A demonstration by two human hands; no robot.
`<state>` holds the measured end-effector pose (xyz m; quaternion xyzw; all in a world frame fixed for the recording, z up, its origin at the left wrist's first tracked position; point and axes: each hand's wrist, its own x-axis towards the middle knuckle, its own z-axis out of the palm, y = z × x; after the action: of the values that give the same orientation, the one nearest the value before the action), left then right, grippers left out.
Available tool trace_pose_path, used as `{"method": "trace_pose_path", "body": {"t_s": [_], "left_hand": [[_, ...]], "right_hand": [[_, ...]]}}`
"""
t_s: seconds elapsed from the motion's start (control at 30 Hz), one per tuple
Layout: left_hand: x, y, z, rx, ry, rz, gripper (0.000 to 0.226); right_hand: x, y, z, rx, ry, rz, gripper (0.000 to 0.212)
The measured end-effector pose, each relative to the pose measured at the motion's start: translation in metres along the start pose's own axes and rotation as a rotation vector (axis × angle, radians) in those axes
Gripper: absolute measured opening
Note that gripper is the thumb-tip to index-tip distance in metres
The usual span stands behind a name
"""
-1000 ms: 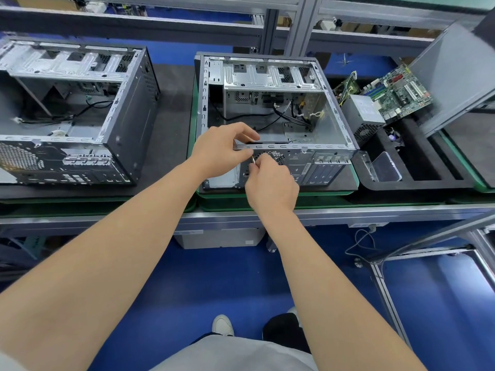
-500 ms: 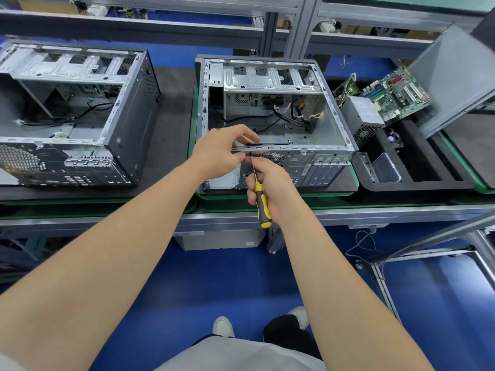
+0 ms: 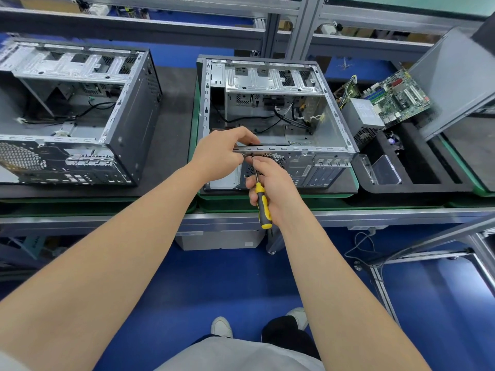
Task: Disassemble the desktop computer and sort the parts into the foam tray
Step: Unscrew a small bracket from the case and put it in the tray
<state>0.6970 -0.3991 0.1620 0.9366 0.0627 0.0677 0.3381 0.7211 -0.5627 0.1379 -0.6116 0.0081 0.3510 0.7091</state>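
L hand (image 3: 217, 157) pinching slotted steel case rim (image 3: 294, 149), R hand (image 3: 277, 184) gripping yellow-black screwdriver (image 3: 262, 204)

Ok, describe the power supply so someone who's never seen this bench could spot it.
Start at the open computer case on the right of the pair. The black foam tray sits just right of it, and the power supply stands at the tray's far left end. It is a plain grey metal box with a vent grille, unlike the green motherboard beside it.
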Motion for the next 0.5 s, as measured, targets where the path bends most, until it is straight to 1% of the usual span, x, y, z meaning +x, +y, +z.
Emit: {"method": "trace_pose_path", "body": {"t_s": [0.3,0.5], "left_hand": [[-0.002,0.0022,0.0001,0.01,0.009,0.02,0.044],[-0.0019,0.0013,-0.0016,0.038,-0.026,0.048,0.044]], "right_hand": [[0.0,-0.0005,-0.0012,-0.016,-0.004,-0.014,0.024],[-0.0004,-0.0001,-0.0018,-0.027,-0.003,-0.011,0.024]]}}
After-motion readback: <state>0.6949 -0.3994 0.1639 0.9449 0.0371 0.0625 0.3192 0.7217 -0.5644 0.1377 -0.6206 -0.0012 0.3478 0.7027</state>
